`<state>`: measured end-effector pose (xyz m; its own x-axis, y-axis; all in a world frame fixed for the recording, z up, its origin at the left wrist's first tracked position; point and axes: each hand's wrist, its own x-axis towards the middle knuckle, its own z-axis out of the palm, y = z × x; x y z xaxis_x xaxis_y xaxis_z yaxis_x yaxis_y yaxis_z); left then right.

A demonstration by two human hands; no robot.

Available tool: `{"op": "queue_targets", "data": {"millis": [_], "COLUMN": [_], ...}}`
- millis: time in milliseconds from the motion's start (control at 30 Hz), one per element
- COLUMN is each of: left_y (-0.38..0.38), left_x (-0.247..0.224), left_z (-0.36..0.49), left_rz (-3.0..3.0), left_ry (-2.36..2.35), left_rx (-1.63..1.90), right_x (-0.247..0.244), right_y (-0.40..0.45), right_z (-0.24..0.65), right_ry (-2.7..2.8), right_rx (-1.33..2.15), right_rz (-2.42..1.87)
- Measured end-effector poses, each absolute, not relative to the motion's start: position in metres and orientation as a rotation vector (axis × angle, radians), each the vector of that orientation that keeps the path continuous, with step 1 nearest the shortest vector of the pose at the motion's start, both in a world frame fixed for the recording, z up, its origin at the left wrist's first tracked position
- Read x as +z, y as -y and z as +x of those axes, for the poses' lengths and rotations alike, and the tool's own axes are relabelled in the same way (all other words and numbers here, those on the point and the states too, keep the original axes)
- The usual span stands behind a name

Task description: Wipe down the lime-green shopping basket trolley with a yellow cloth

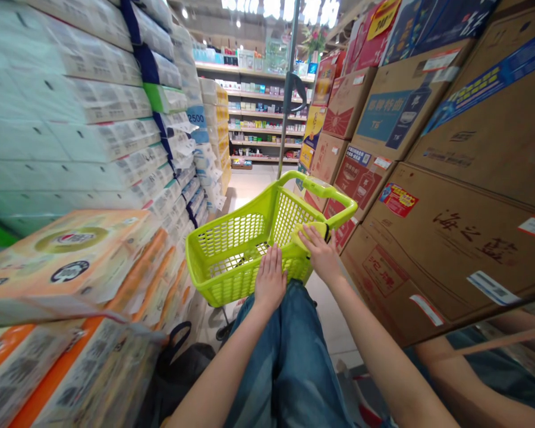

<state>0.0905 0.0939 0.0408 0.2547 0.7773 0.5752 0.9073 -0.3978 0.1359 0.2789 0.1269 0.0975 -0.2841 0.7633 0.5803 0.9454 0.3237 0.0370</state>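
Note:
A lime-green shopping basket (pixel 232 285) on wheels stands before my knees, its raised handle (pixel 323 189) at the far right end. My left hand (pixel 271 276) lies flat against the basket's near side, fingers stretched out, with nothing in its grip. On the right, my right hand (pixel 321 249) rests over a yellow cloth (pixel 299 235) at the basket's near right rim, fingers spread and pressing the cloth against it. Part of the cloth is hidden under that hand. Slatted openings show in the basket's floor, and no goods are visible inside.
Stacked tissue packs (pixel 111 95) rise on the left, with orange packs (pixel 66 255) nearer. Cardboard boxes (pixel 428 238) line the right side. A grey pole (pixel 289 89) stands behind the basket, before stocked shelves (pixel 267 113). A dark bag (pixel 182 368) sits low left.

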Motion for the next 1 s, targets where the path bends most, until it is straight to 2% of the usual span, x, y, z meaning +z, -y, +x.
{"op": "queue_targets", "data": {"millis": [133,233,500,667,833,1000], "left_y": [-0.094,-0.094,-0.093,-0.094,-0.095,-0.094], "left_x": [0.04,0.041,0.043,0.041,0.039,0.039], "left_z": [0.091,0.092,0.089,0.089,0.09,0.091], "left_rz": [-2.297,-2.283,-2.289,-2.282,-2.272,-2.262], "left_ry": [1.585,1.607,1.593,1.583,1.579,1.592], "left_rx": [-0.809,-0.782,-0.753,-0.758,-0.791,-0.794], "right_x": [0.113,0.106,0.069,0.09,0.11,0.098], "right_y": [-0.142,-0.142,-0.113,-0.12,-0.142,-0.139], "right_z": [0.314,0.297,0.217,0.264,0.321,0.288], "right_ry": [1.887,1.767,2.087,2.168,1.898,1.795], "right_rx": [-0.548,-0.543,-0.464,-0.525,-0.599,-0.527], "right_rz": [-1.634,-1.692,-1.502,-1.463,-1.588,-1.69]}}
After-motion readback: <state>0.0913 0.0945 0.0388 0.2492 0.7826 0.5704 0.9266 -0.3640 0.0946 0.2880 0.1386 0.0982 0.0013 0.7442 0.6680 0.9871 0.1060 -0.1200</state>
